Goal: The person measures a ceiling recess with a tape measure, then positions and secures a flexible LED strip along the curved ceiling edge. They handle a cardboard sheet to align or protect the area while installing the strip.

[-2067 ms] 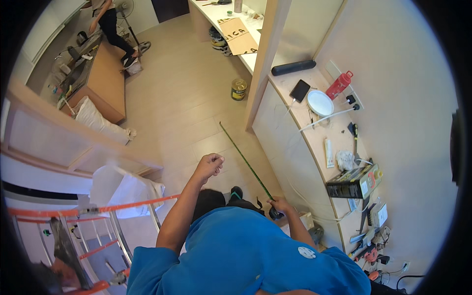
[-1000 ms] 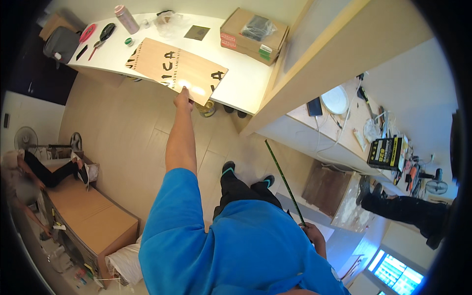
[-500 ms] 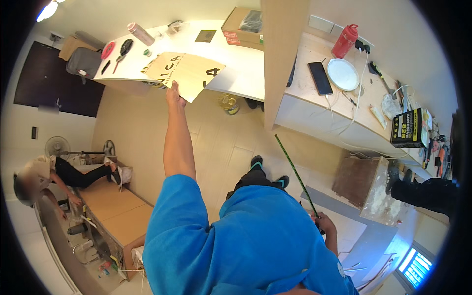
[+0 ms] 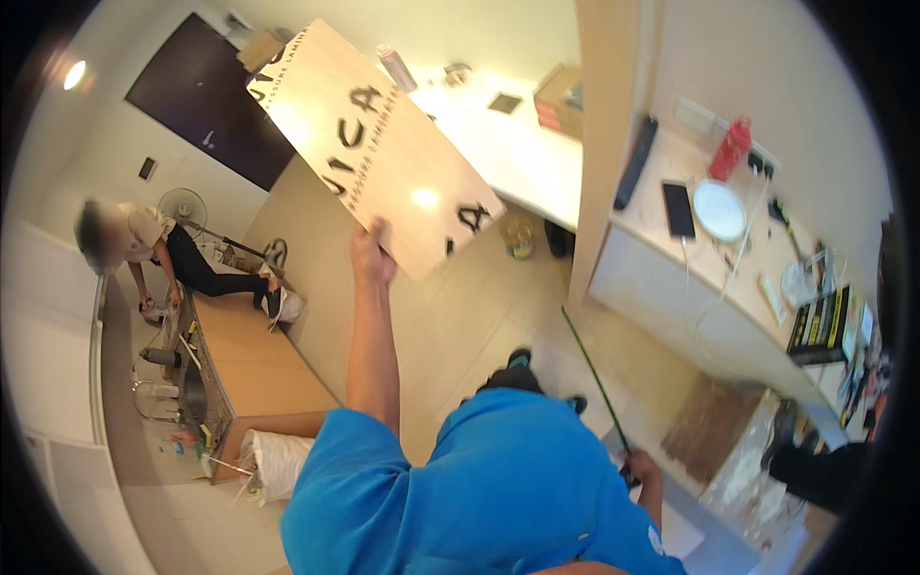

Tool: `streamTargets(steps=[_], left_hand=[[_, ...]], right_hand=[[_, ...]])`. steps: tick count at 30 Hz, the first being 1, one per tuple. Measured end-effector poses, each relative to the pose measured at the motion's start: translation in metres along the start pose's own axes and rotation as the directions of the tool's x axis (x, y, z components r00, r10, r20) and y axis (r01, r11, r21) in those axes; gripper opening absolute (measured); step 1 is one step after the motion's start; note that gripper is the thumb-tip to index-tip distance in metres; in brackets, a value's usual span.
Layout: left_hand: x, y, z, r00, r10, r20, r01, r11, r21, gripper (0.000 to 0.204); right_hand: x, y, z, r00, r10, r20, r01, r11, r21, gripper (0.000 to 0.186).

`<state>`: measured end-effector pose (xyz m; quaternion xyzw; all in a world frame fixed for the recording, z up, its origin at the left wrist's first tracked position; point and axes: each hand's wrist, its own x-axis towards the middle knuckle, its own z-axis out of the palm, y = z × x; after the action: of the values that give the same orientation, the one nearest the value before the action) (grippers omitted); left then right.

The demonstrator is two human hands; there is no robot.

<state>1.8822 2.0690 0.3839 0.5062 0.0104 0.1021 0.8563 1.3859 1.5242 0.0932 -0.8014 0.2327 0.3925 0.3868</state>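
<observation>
My left hand [image 4: 372, 251], its arm stretched out, grips the lower edge of a pale laminate sheet [image 4: 407, 158] with dark printed lettering. The sheet is held up at a slant, its printed face catching a bright glare and covering part of the white counter behind. Low on the right, my right hand [image 4: 648, 470] is closed around a tape measure [image 4: 629, 473], whose case is mostly hidden by the fingers. Its green blade [image 4: 596, 377] stands extended away from me, over the floor.
A white counter [image 4: 532, 172] carries a carton [image 4: 559, 101] and a bottle. On the right-hand worktop are a red bottle [image 4: 731, 149], phone [image 4: 678, 211], white lid [image 4: 719, 211] and black box [image 4: 820, 326]. One person [image 4: 192, 251] works at left; another's dark leg [image 4: 826, 470] shows right.
My left hand has raised and tilted the laminate sheet, so much more of its printed face shows. The view has turned toward the left. My right hand keeps the tape measure extended.
</observation>
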Motion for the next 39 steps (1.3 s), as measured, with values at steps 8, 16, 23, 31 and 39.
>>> streamTargets(steps=[8,16,23,31,39], left_hand=[[-0.013,-0.013,-0.023,0.982,-0.050,0.181,0.052,0.999,-0.012,0.050],[0.046,-0.026,-0.067,0.957,-0.101,0.270,0.111,0.994,-0.022,0.039],[0.069,-0.017,-0.102,0.933,-0.140,0.333,0.108,0.988,0.112,0.045],[0.076,0.004,-0.120,0.756,-0.350,0.553,0.245,0.935,0.257,0.033],[0.134,0.017,-0.072,0.199,-0.573,0.795,0.384,0.792,0.475,0.027]], right_hand=[[-0.002,-0.038,-0.001,0.997,0.084,-0.001,-0.083,0.995,0.050,0.025],[0.009,-0.093,0.046,0.992,0.068,-0.111,-0.071,0.997,-0.030,0.025],[-0.026,-0.172,0.112,0.953,0.269,-0.140,-0.235,0.946,0.223,0.029],[-0.020,-0.104,0.203,0.984,-0.069,-0.164,-0.005,0.910,-0.414,0.039],[-0.098,-0.305,0.284,0.810,0.490,-0.323,-0.321,0.830,0.456,0.062]])
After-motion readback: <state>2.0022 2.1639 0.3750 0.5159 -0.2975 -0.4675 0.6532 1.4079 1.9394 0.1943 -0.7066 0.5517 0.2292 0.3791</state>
